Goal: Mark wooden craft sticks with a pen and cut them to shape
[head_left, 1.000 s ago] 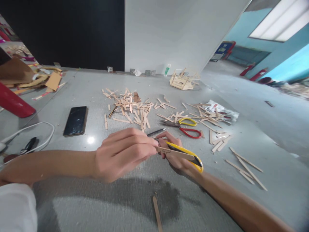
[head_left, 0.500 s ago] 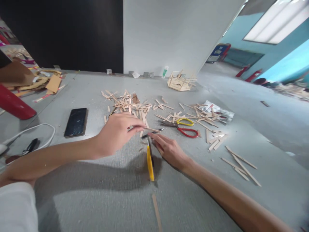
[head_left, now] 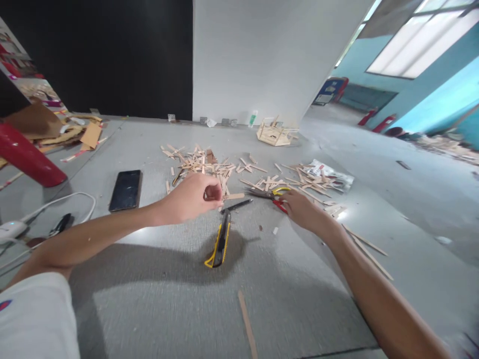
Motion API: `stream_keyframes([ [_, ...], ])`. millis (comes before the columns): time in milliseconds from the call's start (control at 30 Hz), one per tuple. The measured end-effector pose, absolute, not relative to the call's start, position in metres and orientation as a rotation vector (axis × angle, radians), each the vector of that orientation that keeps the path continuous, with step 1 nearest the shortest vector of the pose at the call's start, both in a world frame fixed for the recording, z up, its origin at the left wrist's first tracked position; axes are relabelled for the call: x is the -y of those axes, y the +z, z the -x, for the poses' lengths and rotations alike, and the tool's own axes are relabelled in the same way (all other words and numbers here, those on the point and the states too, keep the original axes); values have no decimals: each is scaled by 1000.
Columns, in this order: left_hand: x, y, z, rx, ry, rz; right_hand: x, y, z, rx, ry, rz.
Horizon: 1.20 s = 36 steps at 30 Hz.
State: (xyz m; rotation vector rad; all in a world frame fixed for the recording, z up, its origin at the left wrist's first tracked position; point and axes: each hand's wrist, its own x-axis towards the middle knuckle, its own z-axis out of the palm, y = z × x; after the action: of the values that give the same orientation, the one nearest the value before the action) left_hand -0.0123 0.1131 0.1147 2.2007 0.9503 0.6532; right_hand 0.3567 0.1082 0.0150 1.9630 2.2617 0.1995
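My left hand (head_left: 196,198) pinches a short wooden stick (head_left: 235,196) whose free end points right. My right hand (head_left: 302,209) is closed on the handles of the scissors (head_left: 262,193), one yellow and one red, while their dark blades lie toward the left. Below the left hand, a yellow and black utility knife (head_left: 219,242) rests on the grey surface. A dark pen-like tool (head_left: 239,205) lies just under the held stick. Behind both hands spreads a pile of loose wooden sticks (head_left: 200,162).
A phone (head_left: 126,190) and a white cable (head_left: 90,199) lie at left, near a red cylinder (head_left: 30,154). At the back stand a small stick frame (head_left: 276,134) and a green-white tube (head_left: 253,118). A plastic bag (head_left: 333,175) lies right, and a single stick (head_left: 247,324) in front.
My right hand has left the utility knife, which now lies on the surface, and moved right onto the scissors' handles. My left hand still holds the stick.
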Motion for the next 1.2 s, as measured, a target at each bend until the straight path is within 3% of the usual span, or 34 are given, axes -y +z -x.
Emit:
stream_keyframes([
  [300, -117, 111, 13, -825, 696, -1928, -117, 20, -353, -2174, 88, -2197],
  [500, -115, 121, 15, -832, 864, -1903, -117, 34, -335, -2252, -50, -2642],
  [633, -108, 123, 14, -815, 912, -1926, -110, 33, -291, -2540, -661, -2780],
  [667, -106, 122, 14, -810, 933, -1929, -106, 29, -275, -2614, -1215, -2799],
  [700, -105, 121, 13, -811, 961, -1933, -100, 25, -259, -2616, -1407, -2760],
  [833, -103, 115, 12, -876, 1072, -1964, -66, 20, -205, -2586, -1760, -2569],
  [933, -101, 115, 12, -921, 1118, -1946, -40, 33, -191, -2536, -2322, -2099],
  [1067, -93, 117, 11, -938, 1086, -1976, -12, 44, -193, -2430, -2544, -1870],
  [1200, -80, 119, 10, -944, 976, -2016, 9, 39, -191, -2597, -2428, -1823],
])
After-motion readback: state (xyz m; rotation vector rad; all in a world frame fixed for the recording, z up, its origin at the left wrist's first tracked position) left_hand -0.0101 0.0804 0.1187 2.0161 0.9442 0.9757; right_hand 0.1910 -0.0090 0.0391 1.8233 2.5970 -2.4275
